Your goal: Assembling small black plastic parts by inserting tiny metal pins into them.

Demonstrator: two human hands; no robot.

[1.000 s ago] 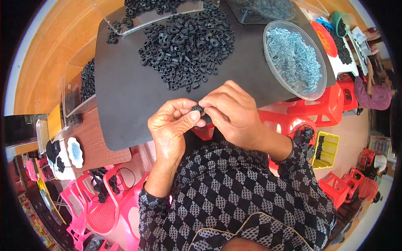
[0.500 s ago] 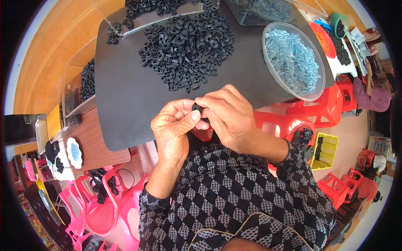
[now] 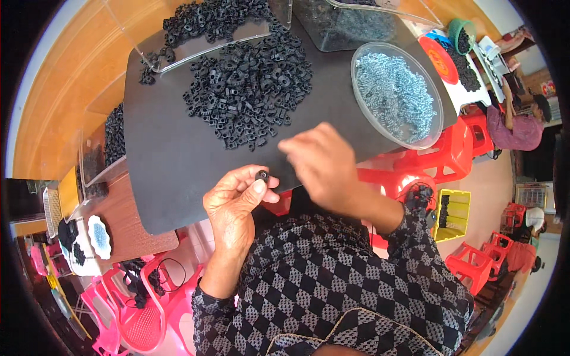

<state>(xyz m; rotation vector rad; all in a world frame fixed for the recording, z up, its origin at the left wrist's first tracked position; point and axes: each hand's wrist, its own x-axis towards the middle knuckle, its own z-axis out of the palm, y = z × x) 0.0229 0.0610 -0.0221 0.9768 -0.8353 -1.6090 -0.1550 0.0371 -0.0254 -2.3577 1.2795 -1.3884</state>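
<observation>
My left hand [image 3: 233, 204] pinches a small black plastic cord lock piece [image 3: 262, 175] between thumb and fingers, its round opening turned up. My right hand [image 3: 320, 163] is off the piece, a little to its right above the table's edge. Motion smears its fingers, so whether it holds anything cannot be made out. Beyond both hands lies a large heap of black cord lock pieces [image 3: 249, 89] on the dark table [image 3: 160, 160]. A round clear tub [image 3: 439, 118] of small silvery-blue springs [image 3: 395, 95] stands at the right.
Clear plastic bins [image 3: 208, 50] with more black pieces stand at the back and left. Red stools [image 3: 439, 154] and a yellow crate [image 3: 457, 216] are at the right. A pink chair [image 3: 139, 314] sits at lower left. Another person [image 3: 516, 127] works at the far right.
My right hand has come away from the piece and moved slightly right. My left hand keeps the piece, lower in the picture. The whole view has shifted a little.
</observation>
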